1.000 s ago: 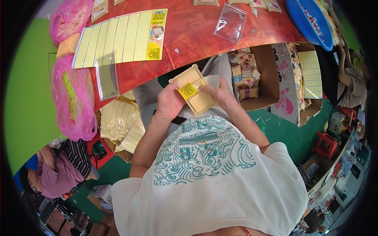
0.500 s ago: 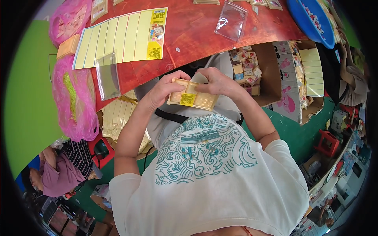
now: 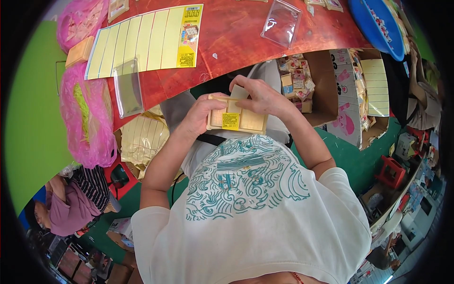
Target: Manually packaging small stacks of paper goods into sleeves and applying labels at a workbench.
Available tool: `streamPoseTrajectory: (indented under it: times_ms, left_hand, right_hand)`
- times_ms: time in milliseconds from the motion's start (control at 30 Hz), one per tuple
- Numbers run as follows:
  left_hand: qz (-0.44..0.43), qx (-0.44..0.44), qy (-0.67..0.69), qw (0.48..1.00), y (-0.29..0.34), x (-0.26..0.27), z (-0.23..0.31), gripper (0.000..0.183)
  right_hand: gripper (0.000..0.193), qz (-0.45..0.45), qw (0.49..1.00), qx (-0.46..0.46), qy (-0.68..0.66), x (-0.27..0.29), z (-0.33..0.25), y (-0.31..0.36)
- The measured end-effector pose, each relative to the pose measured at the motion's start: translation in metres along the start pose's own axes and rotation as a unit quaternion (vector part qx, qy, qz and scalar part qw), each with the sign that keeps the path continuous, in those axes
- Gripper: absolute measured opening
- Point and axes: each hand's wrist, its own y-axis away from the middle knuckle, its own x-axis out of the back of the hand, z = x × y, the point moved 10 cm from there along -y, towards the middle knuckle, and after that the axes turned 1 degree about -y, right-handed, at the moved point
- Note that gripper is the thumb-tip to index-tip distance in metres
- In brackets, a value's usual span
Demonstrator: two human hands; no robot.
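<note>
In front of my lap I hold a small cream compartmented plastic box (image 3: pixel 253 122) with a yellow printed sticker (image 3: pixel 231 121) on its middle. My left hand (image 3: pixel 202 113) is closed on the box's left end, its thumb over the top face. At the upper right edge, my right hand (image 3: pixel 265 98) has its thumb against the box and its index finger raised and bent. Between that finger and thumb a pale flap (image 3: pixel 240 92) stands up from the box's far edge. The fingers behind the box are hidden.
On the red table (image 3: pixel 227 28) lie a yellow sticker sheet (image 3: pixel 142 40) and clear plastic lids (image 3: pixel 127 87) (image 3: pixel 282 23). A blue basin (image 3: pixel 373 23) stands far right. Cartons of small packs (image 3: pixel 298 83) sit below on the right. Pink bags (image 3: pixel 87 137) hang left, near another person (image 3: pixel 71 210).
The box has shifted slightly right and turned more level. My right index finger has lifted away from the box. My left hand keeps its hold.
</note>
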Motion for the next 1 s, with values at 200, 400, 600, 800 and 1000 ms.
streamPoseTrajectory:
  times_ms: [200, 400, 600, 800, 1000]
  left_hand:
    - [0.038, -0.069, 0.034, 0.996, 0.001, 0.012, -0.006, 0.033]
    - [0.086, -0.107, 0.028, 0.990, 0.005, 0.012, -0.003, 0.025]
    - [0.103, -0.104, 0.019, 0.989, 0.006, 0.014, -0.010, 0.025]
    - [0.105, -0.104, 0.014, 0.989, 0.006, 0.017, -0.018, 0.025]
    - [0.111, -0.099, 0.010, 0.989, 0.008, 0.025, -0.024, 0.027]
  right_hand:
    - [0.033, 0.252, 0.946, 0.149, 0.138, 0.040, -0.048, 0.044]
    - [0.020, 0.195, 0.949, 0.166, 0.183, -0.004, -0.052, 0.054]
    - [0.014, 0.189, 0.949, 0.154, 0.200, -0.008, -0.047, 0.052]
    - [0.013, 0.157, 0.960, 0.147, 0.180, -0.014, -0.040, 0.051]
    - [0.012, 0.122, 0.971, 0.189, 0.075, -0.017, -0.034, 0.060]
